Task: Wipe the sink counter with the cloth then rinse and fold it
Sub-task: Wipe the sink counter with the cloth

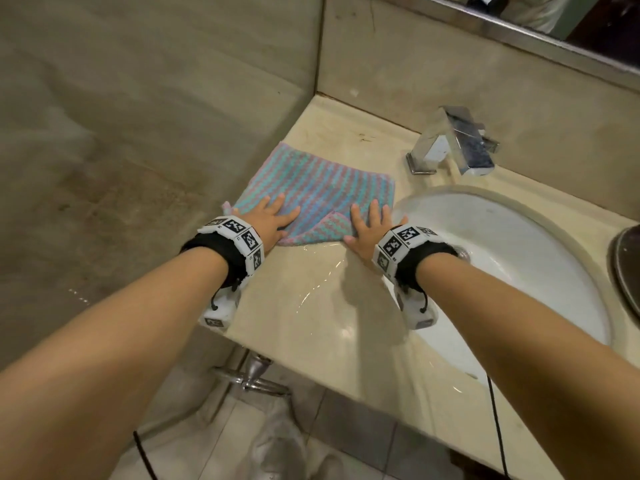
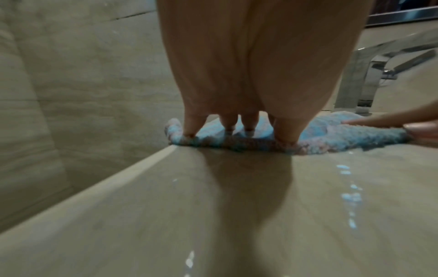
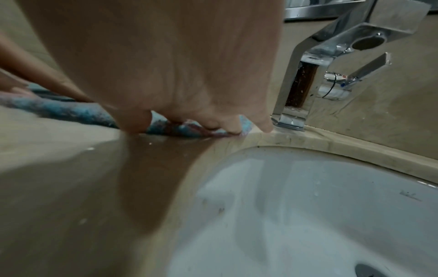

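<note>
The cloth (image 1: 313,192), striped in pink and turquoise, is spread flat on the sink counter (image 1: 322,306), in the part of the counter between the side wall (image 1: 156,98) and the basin (image 1: 502,265). Its far corner is directed toward the back corner of the counter. Its near right corner is folded over onto the upper face. The near left corner is seen to reach the left edge of the counter.

The left hand (image 1: 268,221) is laid palm down on the near left part of the cloth, with straight, spread fingers (image 2: 189,129) pressed onto the fabric; nothing is grasped. The right hand (image 1: 369,232) is laid palm down on the near right part, at the folded corner, with fingers (image 3: 227,127) extended and pressed flat; the thumb is set on bare counter just beside the cloth edge. Nothing is gripped by either hand.

Streaks of water are visible on the counter surface between the cloth and the front edge. The white basin is sunk into the counter to the right of the cloth, its rim just beside the right hand. A chrome faucet (image 1: 453,143) is mounted at the back edge of the counter, behind the basin and apart from the cloth. A marker band is worn on each wrist.
</note>
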